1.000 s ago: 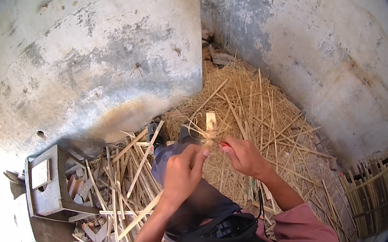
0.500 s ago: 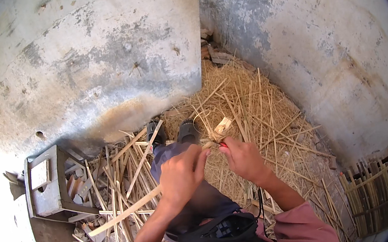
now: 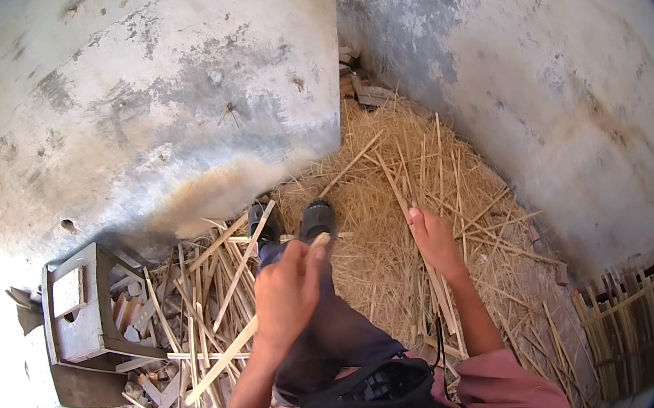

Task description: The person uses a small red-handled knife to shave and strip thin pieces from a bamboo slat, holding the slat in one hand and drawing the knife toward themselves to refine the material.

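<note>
My left hand (image 3: 285, 296) is closed round a pale split-bamboo strip (image 3: 222, 361). One end of the strip shows just past my thumb and forefinger; the rest slants down to the lower left beneath my wrist. To the right, my right hand (image 3: 436, 244) is closed in a fist above the straw-coloured heap, apart from the left. What lies in its fingers, if anything, is hidden. Long pale strips (image 3: 438, 292) run beside and below that fist; contact cannot be made out.
A heap of fine shavings (image 3: 365, 149) and loose strips fills the corner between two worn walls (image 3: 227, 68). At left stands a grey wooden frame (image 3: 82, 319) amid rubble and more strips. A slatted bamboo panel (image 3: 649, 327) leans at the lower right. My dark shoes (image 3: 318, 217) are by the heap.
My right hand has moved right, away from the left. The red bit at its fingers and the pale wooden piece beyond are out of sight. My left hand has shifted slightly with its strip.
</note>
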Action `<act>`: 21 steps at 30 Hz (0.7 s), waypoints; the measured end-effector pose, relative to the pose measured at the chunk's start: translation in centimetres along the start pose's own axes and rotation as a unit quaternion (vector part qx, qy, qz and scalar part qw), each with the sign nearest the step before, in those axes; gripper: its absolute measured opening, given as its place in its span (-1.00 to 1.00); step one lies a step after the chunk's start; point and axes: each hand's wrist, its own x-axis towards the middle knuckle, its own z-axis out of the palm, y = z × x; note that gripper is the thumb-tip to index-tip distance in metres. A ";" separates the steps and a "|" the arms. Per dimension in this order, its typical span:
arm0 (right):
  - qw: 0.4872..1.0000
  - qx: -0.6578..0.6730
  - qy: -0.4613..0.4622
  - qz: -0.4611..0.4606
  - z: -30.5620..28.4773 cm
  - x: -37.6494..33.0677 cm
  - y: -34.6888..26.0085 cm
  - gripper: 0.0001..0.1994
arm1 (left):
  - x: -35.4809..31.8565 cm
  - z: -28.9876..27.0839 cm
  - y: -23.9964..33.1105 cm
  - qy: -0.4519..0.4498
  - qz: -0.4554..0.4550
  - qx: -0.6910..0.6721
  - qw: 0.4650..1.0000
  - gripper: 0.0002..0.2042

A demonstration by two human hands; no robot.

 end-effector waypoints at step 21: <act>0.815 0.529 -0.236 0.029 0.1 -4.4 -6.4 -0.49 | -1.9 2.1 -2.0 -0.343 -0.106 -0.365 0.859 -0.69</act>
